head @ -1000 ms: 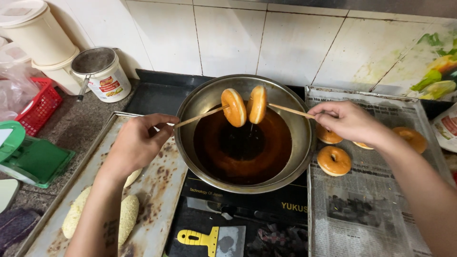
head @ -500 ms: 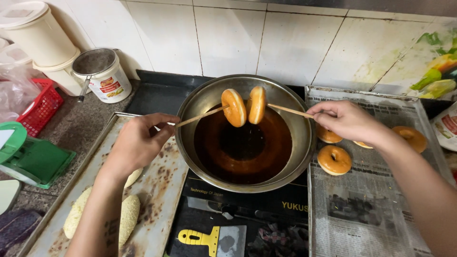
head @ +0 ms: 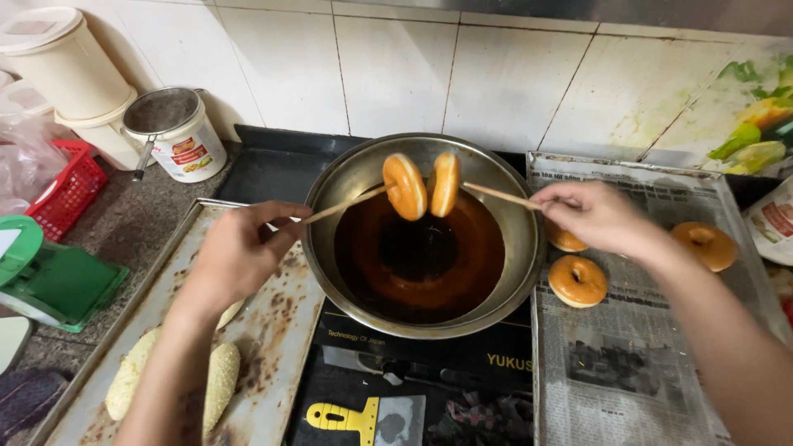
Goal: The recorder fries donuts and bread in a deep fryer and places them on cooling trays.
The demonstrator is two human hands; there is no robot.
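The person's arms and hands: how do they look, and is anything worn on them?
Both forearms are bare, with no sleeves in view. The left hand and the right hand wear no gloves, and no ring, watch or bracelet shows. A dark mark, perhaps a tattoo, shows on the left forearm near the bottom edge; it is too unclear to describe.

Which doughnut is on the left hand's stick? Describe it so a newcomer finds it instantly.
Start at the round metal wok of dark oil in the middle of the stove. Two golden-brown ring doughnuts hang above the oil, each threaded on a thin wooden stick. The left hand holds the stick carrying the left doughnut, which shows its broad face, unlike its edge-on neighbour.
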